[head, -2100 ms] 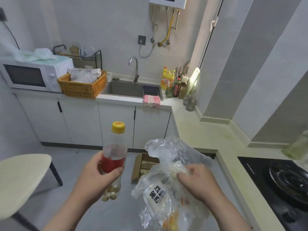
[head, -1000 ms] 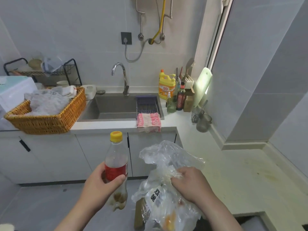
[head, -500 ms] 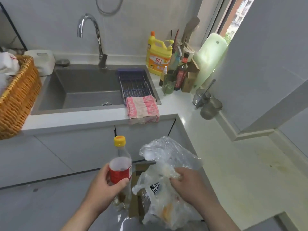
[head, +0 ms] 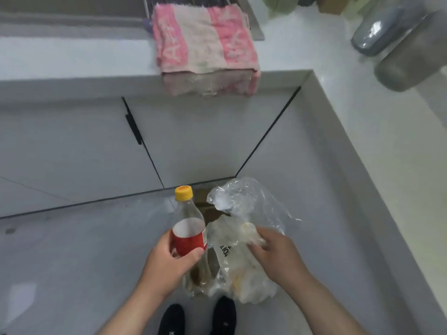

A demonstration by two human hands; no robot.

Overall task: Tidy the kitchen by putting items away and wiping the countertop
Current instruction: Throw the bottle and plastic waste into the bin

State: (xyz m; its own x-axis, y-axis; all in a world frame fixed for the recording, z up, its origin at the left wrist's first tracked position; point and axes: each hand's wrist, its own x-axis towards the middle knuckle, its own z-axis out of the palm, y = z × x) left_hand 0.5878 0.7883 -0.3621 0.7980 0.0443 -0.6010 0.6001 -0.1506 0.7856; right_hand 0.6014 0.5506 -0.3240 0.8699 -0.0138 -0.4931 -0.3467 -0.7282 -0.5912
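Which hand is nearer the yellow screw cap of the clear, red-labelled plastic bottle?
Left. The left hand grips the bottle at its red label, just below the cap; the right hand is farther right, clutching a crumpled clear plastic bag.

This is a home kitchen. A white countertop (head: 362,146) turns a corner above plain cupboard doors (head: 72,141). A pink-and-white cloth (head: 205,42) hangs over its edge, and two grey cups (head: 408,59) sit on it.
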